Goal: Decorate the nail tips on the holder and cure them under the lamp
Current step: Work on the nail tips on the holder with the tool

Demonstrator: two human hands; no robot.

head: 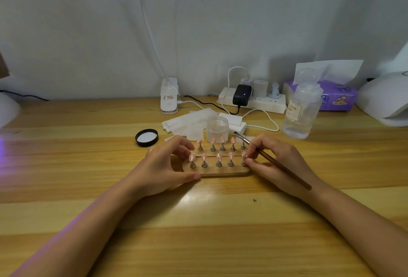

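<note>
The wooden bench (88, 188) carries everything, and a white curing lamp (384, 100) sits at its far right edge, well apart from the work. Near the bench's middle lies the wooden holder (220, 174), a flat oblong board bearing 2 rows of 5 small metal stands, each topped by a pink nail tip (218, 156).

The left hand (163, 166) grasps the holder's left end: its thumb presses the near edge and its curled fingers reach over the far side beside the left-most stands. The right hand (273, 162) is at the holder's right end, its fingertips pinching the right-most stand of the near row, and it also grips a thin brown brush (278, 164) whose bristle end points up and away over the back row.

Just behind the holder stands a small clear jar (217, 127), with its black lid (146, 137) lying to the left and white wipes (187, 122) spread beside it.
</note>
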